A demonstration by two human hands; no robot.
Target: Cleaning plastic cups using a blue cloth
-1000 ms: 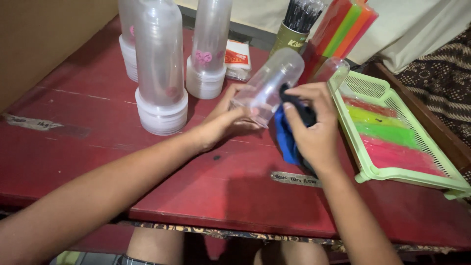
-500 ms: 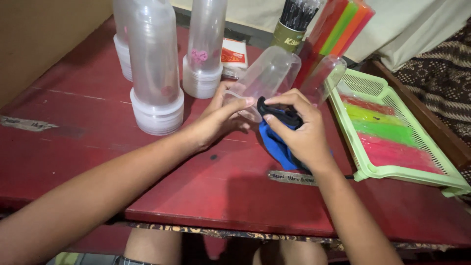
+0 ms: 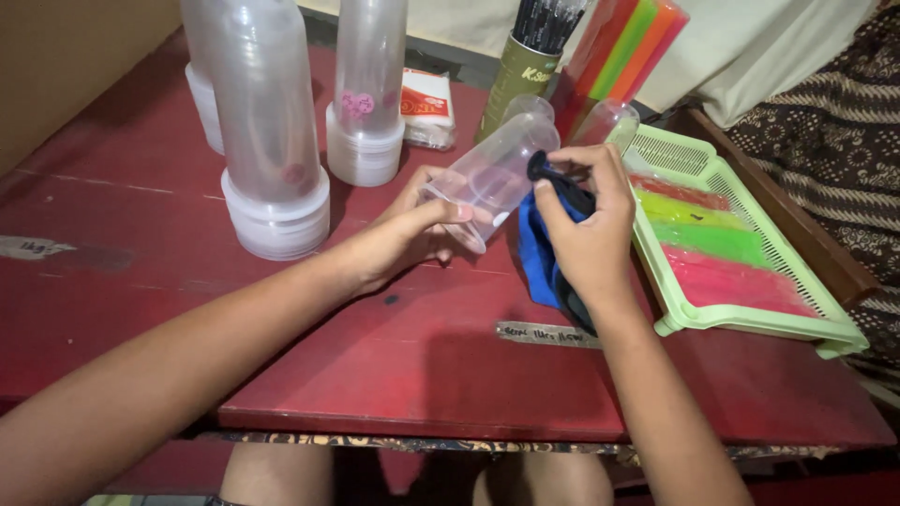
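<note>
Head view — left hand [image 3: 412, 234] grip clamped on clear cup [image 3: 492, 173]; right hand [image 3: 586, 225] clamped on blue cloth [image 3: 539, 253] — green tray [image 3: 750, 319] just beside.

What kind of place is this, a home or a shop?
Probably a small home workspace or stall: a worn red table holds stacked clear plastic cups, a green tray of coloured packets, and a can of straws.

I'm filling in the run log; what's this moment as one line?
left hand: holds clear cup tilted | right hand: presses blue cloth against cup | surface: red table
</note>
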